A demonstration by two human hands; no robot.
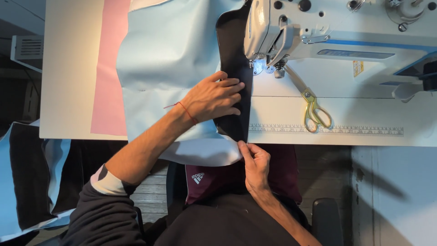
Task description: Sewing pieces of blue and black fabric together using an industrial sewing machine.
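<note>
**Head view: two hands on blue and black fabric at the sewing machine**

Head view, looking straight down over my lap. The work piece is a light blue fabric (164, 59), smooth and slightly glossy, with a black strip (232, 41) running along its right edge. The blue panel covers the middle of the desk (68, 68) and droops over the near edge toward me, where its pale underside shows as a rolled fold. The black strip runs from under the head of the white sewing machine (318, 27) down to the desk edge.

My left hand (214, 98) lies flat, palm down, fingers spread a little, pressing on the seam where blue meets black; the fingertips rest on the black strip, just in front of the presser foot. A thin red thread sits around that wrist. My right hand (255, 164) is below the desk edge, thumb and forefinger pinched shut on the lower corner of the fabric, where the black strip ends.

A pink sheet (109, 68) lies under the blue fabric at its left side. Gold-handled scissors (312, 107) lie on the desk to the right of the needle, well apart from both hands, just above a printed ruler (327, 130) along the desk front. More blue and black fabric (27, 177) hangs at my far left. No containers show.
</note>
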